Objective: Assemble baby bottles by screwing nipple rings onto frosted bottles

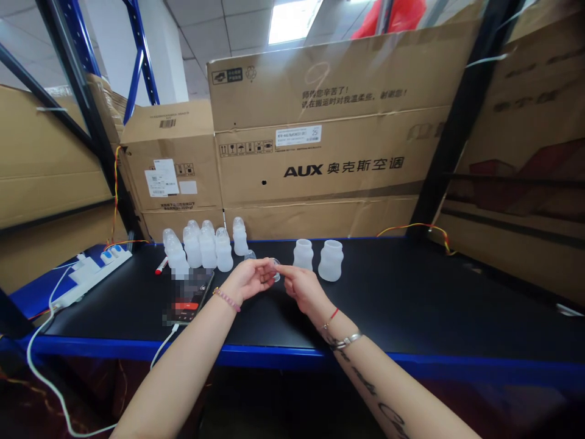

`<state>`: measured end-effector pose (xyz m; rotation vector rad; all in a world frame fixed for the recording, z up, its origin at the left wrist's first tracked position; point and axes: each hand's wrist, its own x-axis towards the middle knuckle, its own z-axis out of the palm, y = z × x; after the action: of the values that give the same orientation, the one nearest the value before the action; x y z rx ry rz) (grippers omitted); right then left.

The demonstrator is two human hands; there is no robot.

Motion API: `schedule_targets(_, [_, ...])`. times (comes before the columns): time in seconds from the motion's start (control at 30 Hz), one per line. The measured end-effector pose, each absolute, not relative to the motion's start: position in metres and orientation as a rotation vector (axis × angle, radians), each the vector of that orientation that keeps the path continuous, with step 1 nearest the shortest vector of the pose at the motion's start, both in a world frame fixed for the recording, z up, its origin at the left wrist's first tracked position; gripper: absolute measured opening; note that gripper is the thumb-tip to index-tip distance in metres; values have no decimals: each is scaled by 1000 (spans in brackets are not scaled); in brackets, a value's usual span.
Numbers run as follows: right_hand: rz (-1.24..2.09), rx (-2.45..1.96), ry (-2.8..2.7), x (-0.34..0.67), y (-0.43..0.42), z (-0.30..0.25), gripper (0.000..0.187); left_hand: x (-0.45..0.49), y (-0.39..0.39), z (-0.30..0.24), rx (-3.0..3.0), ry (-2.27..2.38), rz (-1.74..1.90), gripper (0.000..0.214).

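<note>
My left hand and my right hand meet above the black tabletop. Between their fingertips is a small clear bottle top, mostly covered by the fingers. My left fingers are curled round it, and my right index finger presses against it while the other fingers bend inward. Just behind my left hand, a clear dome cap rests on the table. Two open-necked white baby bottles, a nearer one and another partly behind my right hand, stand upright to the right.
Several capped baby bottles stand at the left back. A phone with a white cable and a red-capped marker lie near them. A power strip sits at the left edge. Cardboard boxes wall off the back.
</note>
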<state>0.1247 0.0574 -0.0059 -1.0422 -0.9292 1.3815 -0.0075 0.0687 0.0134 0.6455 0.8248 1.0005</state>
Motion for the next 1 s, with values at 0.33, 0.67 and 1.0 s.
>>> schedule_targets(0.33, [1578,-1011,-844,131,59,0,34,-7,68,10,753,801,1088,4])
schedule_targets(0.67, [1535,-1086,-840,130,59,0,28,-4,61,13,1135,933,1118,21])
schedule_targets(1.0, [1126,-1290,-924,133,57,-11,13,-31,79,11,1638,1492,1439,21])
